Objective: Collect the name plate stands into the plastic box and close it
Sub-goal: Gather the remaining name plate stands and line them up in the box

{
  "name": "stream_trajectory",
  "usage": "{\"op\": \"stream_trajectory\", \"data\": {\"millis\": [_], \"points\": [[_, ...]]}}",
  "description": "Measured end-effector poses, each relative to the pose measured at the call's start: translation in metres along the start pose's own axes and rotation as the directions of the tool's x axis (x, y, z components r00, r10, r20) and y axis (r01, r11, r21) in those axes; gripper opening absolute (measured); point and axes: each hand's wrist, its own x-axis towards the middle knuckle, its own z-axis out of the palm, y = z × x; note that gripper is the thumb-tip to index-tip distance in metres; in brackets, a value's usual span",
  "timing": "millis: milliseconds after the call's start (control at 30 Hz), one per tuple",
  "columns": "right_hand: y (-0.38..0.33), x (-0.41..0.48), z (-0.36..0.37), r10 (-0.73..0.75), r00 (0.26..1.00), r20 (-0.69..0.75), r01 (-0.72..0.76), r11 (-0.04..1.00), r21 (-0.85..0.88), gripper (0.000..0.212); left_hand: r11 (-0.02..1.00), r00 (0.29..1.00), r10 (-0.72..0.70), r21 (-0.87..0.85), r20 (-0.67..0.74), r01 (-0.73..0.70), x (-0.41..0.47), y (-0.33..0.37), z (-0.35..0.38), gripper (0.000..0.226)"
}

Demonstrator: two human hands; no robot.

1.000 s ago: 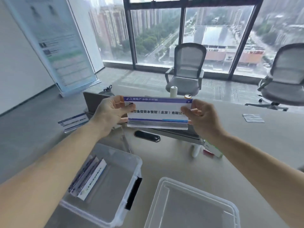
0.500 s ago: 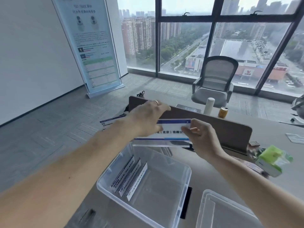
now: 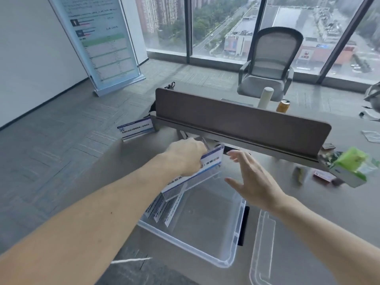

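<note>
Spare name plate stand (image 3: pixel 136 128) stood on the desk far L, near the divider (image 3: pixel 242 122) end. L hand (image 3: pixel 186 156) gripped the held stand (image 3: pixel 207 167) from above, tilted, over the back-L part of the plastic box (image 3: pixel 238 229). Its low end sat close over the boxed stands (image 3: pixel 162 210); contact unclear. R hand (image 3: pixel 253 179) was released, fingers spread, just beside the held stand, not touching. Lid (image 3: pixel 263 254) lay R of the box.
</note>
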Motion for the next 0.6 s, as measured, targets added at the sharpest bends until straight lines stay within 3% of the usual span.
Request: {"op": "stream_trajectory", "data": {"millis": [133,233,467,600], "points": [[0.033,-0.026,0.033,-0.148,0.938,0.313,0.218,0.954,-0.205,0.050,0.986,0.986,-0.131,-0.093,0.100,0.140,0.011,-0.007,0.059,0.019],[0.050,-0.036,0.063,-0.196,0.874,0.445,0.329,0.912,-0.244,0.054,0.967,0.967,-0.198,-0.131,0.163,0.220,0.019,-0.005,0.109,0.011],[0.075,-0.049,0.117,-0.191,0.783,0.592,0.364,0.912,-0.187,0.052,0.941,0.929,-0.267,-0.141,0.258,0.309,0.033,0.003,0.203,0.008],[0.082,-0.055,0.138,-0.197,0.786,0.586,0.404,0.881,-0.246,0.060,0.942,0.927,-0.279,-0.116,0.251,0.315,0.039,0.001,0.235,0.012]]}}
